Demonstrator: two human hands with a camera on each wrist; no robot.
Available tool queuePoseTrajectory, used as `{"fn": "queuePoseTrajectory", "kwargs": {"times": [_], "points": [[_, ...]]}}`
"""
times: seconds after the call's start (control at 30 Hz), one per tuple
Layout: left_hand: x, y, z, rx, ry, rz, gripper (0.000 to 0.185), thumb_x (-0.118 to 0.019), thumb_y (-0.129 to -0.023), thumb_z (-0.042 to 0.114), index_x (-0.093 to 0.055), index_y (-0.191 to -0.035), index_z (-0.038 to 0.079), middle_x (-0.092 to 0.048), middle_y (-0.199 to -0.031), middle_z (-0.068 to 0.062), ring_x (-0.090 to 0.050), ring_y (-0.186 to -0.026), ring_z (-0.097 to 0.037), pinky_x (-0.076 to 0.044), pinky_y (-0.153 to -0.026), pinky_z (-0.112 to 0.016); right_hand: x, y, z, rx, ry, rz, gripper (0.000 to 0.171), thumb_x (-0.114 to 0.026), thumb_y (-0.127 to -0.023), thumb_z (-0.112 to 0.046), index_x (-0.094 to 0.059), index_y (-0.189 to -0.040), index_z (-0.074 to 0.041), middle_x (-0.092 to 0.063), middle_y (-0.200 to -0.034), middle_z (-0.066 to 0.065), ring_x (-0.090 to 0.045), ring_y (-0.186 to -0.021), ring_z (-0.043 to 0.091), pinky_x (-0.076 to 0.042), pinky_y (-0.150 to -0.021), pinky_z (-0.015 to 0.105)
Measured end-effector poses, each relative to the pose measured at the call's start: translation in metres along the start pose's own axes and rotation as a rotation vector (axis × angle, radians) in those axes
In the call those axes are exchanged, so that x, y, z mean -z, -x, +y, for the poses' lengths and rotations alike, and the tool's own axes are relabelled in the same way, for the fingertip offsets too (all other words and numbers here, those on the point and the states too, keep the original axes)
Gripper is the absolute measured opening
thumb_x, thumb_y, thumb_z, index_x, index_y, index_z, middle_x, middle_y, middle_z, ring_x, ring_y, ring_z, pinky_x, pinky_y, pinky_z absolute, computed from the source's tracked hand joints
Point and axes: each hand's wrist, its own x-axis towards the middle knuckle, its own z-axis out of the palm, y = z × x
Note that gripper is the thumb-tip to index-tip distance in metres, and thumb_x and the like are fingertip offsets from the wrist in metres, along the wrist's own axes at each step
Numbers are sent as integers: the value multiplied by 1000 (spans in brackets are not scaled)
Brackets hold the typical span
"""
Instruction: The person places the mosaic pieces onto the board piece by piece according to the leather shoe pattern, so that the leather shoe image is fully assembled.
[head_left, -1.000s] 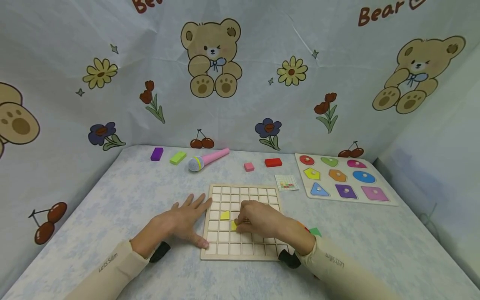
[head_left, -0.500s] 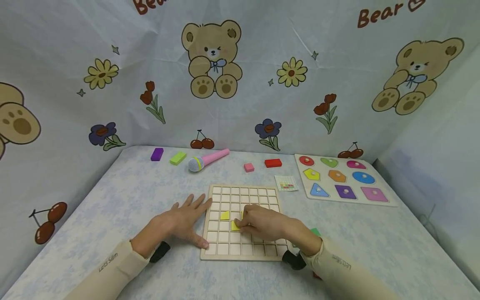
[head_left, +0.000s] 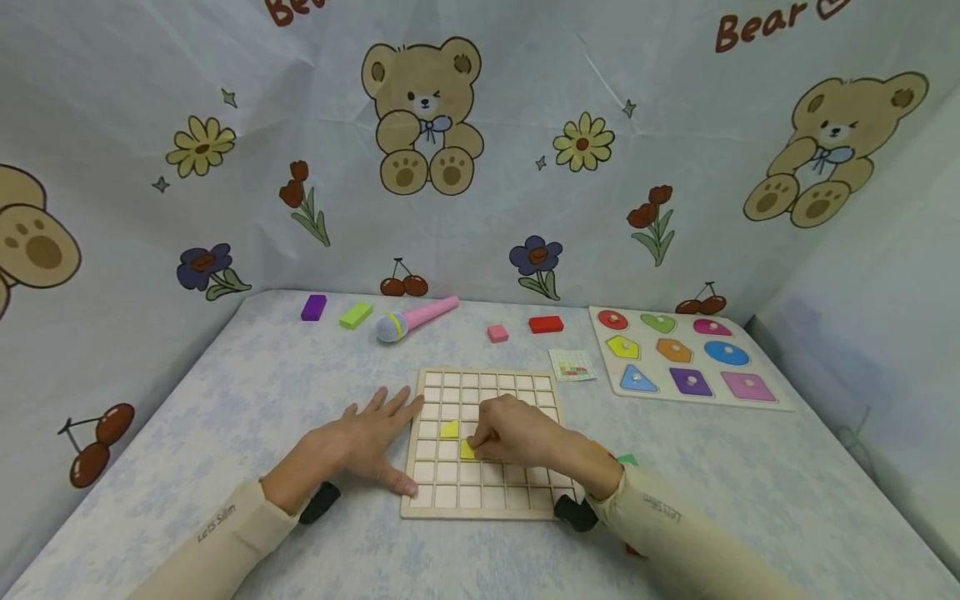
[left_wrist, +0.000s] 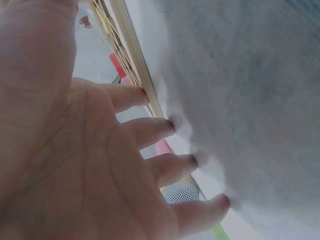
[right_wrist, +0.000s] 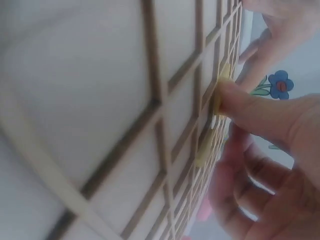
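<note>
A wooden grid board with square cells lies in front of me. My left hand is spread flat at its left side, thumb on the lower left corner and index fingertip at the left edge; the other fingertips rest on the table. One yellow tile sits in a cell left of centre. Down and to its right, the thumb and curled index finger of my right hand are at a second yellow tile. In the right wrist view the thumb touches that tile, and another yellow piece shows below it.
Behind the board lie a purple block, a green block, a toy microphone, a pink block and a red block. A pattern card and a shape puzzle are to the right. Green pieces peek out beside my right forearm.
My right hand shifted slightly right and down, exposing more of the second yellow tile and a glimpse of a third, then came back up and left. The left hand stayed put.
</note>
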Motion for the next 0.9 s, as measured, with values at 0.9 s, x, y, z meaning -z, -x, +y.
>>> {"fn": "queuePoseTrajectory", "kwargs": {"times": [0.9], "points": [[0, 1, 1, 2, 29, -6, 127, -80, -69, 67, -13, -162, 13, -6, -169, -16, -2, -154, -46, -12, -112, -76, 45, 94, 74, -274, -142, -23, 31, -77, -89, -23, -72, -117, -10, -69, -103, -1, -60, -91, 16, -53, -72, 22]]}}
